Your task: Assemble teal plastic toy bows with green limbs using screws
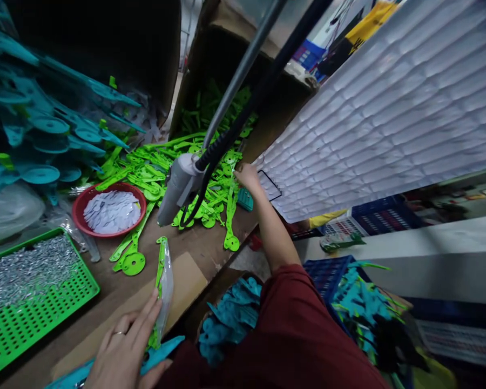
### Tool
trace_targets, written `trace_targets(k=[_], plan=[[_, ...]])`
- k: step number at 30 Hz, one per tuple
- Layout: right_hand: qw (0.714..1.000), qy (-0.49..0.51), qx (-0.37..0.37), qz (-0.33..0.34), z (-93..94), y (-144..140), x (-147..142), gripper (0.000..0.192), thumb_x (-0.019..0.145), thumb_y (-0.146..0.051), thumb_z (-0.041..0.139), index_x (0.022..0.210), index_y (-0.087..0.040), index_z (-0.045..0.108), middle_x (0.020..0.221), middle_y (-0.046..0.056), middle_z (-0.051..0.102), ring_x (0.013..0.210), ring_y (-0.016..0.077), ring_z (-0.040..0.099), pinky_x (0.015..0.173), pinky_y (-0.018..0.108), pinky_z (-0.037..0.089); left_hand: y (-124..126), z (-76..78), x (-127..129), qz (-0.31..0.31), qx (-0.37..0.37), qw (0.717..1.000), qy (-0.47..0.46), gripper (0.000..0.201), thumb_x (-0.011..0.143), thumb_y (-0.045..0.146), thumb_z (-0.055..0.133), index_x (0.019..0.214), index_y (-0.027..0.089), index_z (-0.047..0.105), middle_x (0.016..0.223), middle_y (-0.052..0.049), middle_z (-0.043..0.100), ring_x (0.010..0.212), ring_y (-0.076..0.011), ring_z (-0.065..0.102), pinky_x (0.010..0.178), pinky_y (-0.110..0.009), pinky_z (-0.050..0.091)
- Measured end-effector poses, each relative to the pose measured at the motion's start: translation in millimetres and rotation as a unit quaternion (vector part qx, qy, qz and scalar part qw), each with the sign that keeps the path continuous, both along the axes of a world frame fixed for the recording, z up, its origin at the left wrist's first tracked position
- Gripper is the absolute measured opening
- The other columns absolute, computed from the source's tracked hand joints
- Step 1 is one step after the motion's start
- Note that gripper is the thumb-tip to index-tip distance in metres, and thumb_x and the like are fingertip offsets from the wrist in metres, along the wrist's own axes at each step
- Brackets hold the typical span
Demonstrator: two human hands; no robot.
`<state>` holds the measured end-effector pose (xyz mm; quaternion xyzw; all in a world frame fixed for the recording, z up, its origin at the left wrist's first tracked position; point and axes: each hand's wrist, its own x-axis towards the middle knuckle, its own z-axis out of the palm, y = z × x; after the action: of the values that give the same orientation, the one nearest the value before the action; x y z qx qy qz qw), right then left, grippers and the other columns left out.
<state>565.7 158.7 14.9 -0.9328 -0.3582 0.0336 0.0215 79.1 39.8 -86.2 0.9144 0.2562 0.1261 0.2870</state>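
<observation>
At the lower left, my left hand, with a ring on one finger, presses its fingers along a slim green plastic part with a clear greyish blade. A teal plastic piece lies under the same hand, its thumb beside it. My right arm reaches forward to the heap of green plastic parts. There my right hand is closed at the upper end of a long green lever-like part with a round disc at its near end. Its fingertips are partly hidden.
A grey power tool hangs over the table from a rod and black cable. Left of it stand a red bowl of pale strips and a green basket of small metal pieces. Teal parts are stacked behind. White ridged sheeting fills the right.
</observation>
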Motion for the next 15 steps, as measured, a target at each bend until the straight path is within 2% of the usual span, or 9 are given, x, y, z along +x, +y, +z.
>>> trace_targets(k=[3,6,9,12,15], plan=[[1.0,-0.005,0.025,-0.014,-9.3,-8,0,0.044,0.083,-0.033,0.067,0.119,-0.009,0.057,0.12,0.023,0.066,0.11,0.0293,0.064,0.09,0.035,0.049,0,4.7,3,0.005,0.018,1.0,-0.016,0.093,0.08,0.027,0.067,0.158,0.03,0.016,0.137,-0.01,0.061,0.097,-0.0279,0.067,0.074,-0.037,0.057],[0.997,-0.002,0.077,-0.019,-5.8,-13,-4,0.043,0.081,-0.026,0.065,0.118,-0.007,0.057,0.12,0.025,0.065,0.113,0.0325,0.062,0.091,0.037,0.049,0,7.6,4,0.015,0.004,1.0,0.005,0.085,0.081,0.029,0.067,0.155,0.028,0.026,0.132,-0.011,0.064,0.097,-0.0281,0.067,0.075,-0.037,0.056],[0.989,0.033,0.145,-0.002,13.8,-20,-7,0.032,0.088,-0.025,0.048,0.111,-0.005,0.061,0.104,0.021,0.071,0.096,0.0283,0.068,0.083,0.035,0.053,0,9.0,3,0.014,-0.023,0.999,0.036,0.075,0.082,0.03,0.066,0.151,0.027,0.037,0.132,-0.011,0.063,0.102,-0.0281,0.066,0.082,-0.038,0.055],[0.973,0.098,0.205,0.044,37.4,-29,-11,0.036,0.091,-0.022,0.037,0.114,-0.007,0.06,0.091,0.013,0.074,0.075,0.0203,0.069,0.07,0.03,0.055,2,9.4,2,0.011,-0.028,0.999,0.044,0.071,0.083,0.03,0.066,0.149,0.025,0.041,0.132,-0.014,0.063,0.108,-0.029,0.063,0.088,-0.041,0.054],[0.949,0.126,0.276,0.084,56.7,-38,-21,0.042,0.092,-0.025,0.035,0.13,-0.012,0.048,0.1,0.009,0.073,0.081,0.0165,0.069,0.071,0.027,0.055,2,8.4,4,0.008,-0.014,0.999,0.041,0.07,0.082,0.031,0.068,0.147,0.023,0.043,0.131,-0.014,0.063,0.11,-0.0296,0.063,0.09,-0.042,0.053]])
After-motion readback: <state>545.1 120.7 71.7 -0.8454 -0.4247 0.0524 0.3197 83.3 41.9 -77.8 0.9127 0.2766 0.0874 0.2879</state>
